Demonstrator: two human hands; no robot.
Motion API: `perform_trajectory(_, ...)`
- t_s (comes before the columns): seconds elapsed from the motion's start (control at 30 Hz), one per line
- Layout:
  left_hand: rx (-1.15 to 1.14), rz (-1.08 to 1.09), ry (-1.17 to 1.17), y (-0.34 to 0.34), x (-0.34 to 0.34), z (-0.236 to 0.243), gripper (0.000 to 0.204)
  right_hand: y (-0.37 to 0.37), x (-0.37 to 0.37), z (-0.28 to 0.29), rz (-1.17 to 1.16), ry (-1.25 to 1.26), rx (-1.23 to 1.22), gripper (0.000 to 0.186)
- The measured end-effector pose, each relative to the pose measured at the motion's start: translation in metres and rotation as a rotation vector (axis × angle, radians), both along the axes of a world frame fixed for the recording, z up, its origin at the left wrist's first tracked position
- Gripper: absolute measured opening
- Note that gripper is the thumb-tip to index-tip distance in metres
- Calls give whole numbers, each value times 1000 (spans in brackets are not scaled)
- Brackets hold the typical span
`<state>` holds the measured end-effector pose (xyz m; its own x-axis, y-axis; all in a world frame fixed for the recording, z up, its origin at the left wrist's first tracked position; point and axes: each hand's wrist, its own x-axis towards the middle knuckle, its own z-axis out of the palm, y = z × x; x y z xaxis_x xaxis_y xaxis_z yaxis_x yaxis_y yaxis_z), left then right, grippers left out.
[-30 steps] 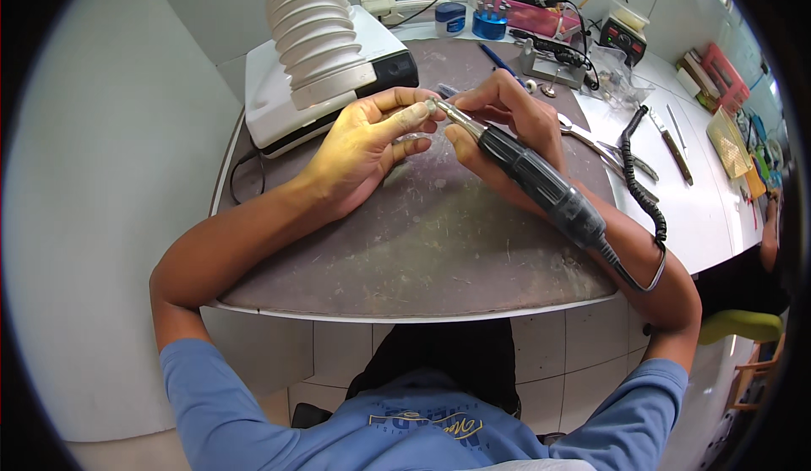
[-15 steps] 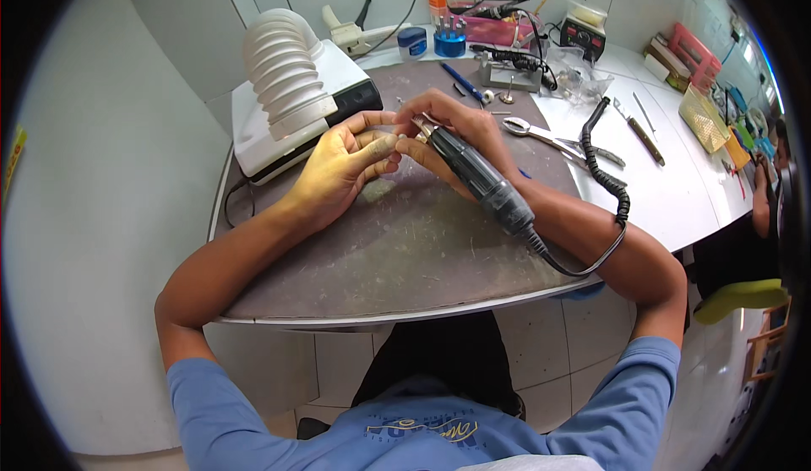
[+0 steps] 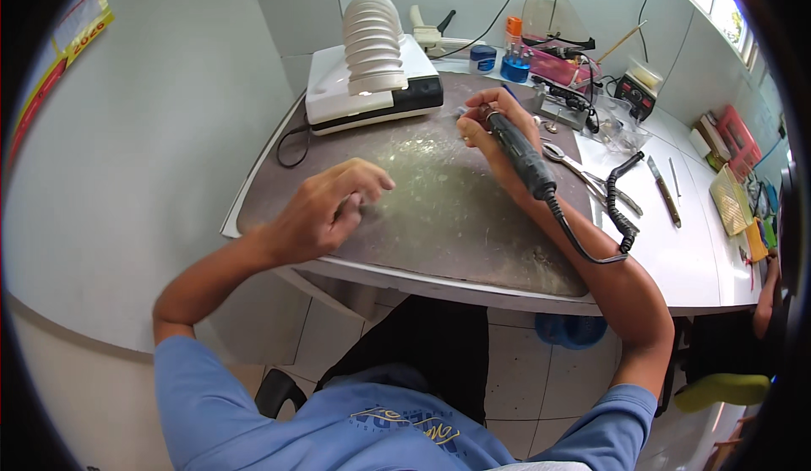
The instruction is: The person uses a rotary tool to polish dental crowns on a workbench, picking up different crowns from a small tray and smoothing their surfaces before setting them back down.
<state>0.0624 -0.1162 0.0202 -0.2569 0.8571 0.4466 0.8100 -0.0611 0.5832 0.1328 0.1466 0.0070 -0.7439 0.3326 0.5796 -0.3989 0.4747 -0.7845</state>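
Note:
My right hand (image 3: pixel 495 152) is closed around a black rotary handpiece (image 3: pixel 522 160), its tip pointing away from me and its cord trailing over my forearm. My left hand (image 3: pixel 325 207) is over the near left part of a worn brown mat (image 3: pixel 439 243), apart from the right. Its fingers are curled and slightly blurred; whatever they hold, if anything, is hidden. Beyond the hands, at the far left of the mat, sits a white box-shaped machine (image 3: pixel 331 91) with a ribbed white hose (image 3: pixel 373 44).
Pliers-like tools (image 3: pixel 583 167) lie right of my right hand, beside a coiled black cord (image 3: pixel 621 205). A wooden-handled knife (image 3: pixel 666 192) is farther right. At the back are a blue bur holder (image 3: pixel 514 69), a pink tray (image 3: pixel 557 67) and a black control unit (image 3: pixel 634 95).
My hands have parted. The left has come toward me, to the near edge of the mat; the right still grips the handpiece. The view has shifted left.

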Motion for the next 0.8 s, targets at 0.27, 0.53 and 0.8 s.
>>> perform_trajectory(0.27, 866, 817, 113, -130, 5, -85, 14, -10, -8, -4, 53, -35, -54, 24)
perform_trajectory(0.53, 675, 938, -938, -155, -31, -251, 64, -12, -7, -1, 75, -54, -90, 26)
perform_trajectory(0.8, 518, 928, -743, -128, 4, -270, 64, -8, -4, -3, 45, -82, -85, 25)
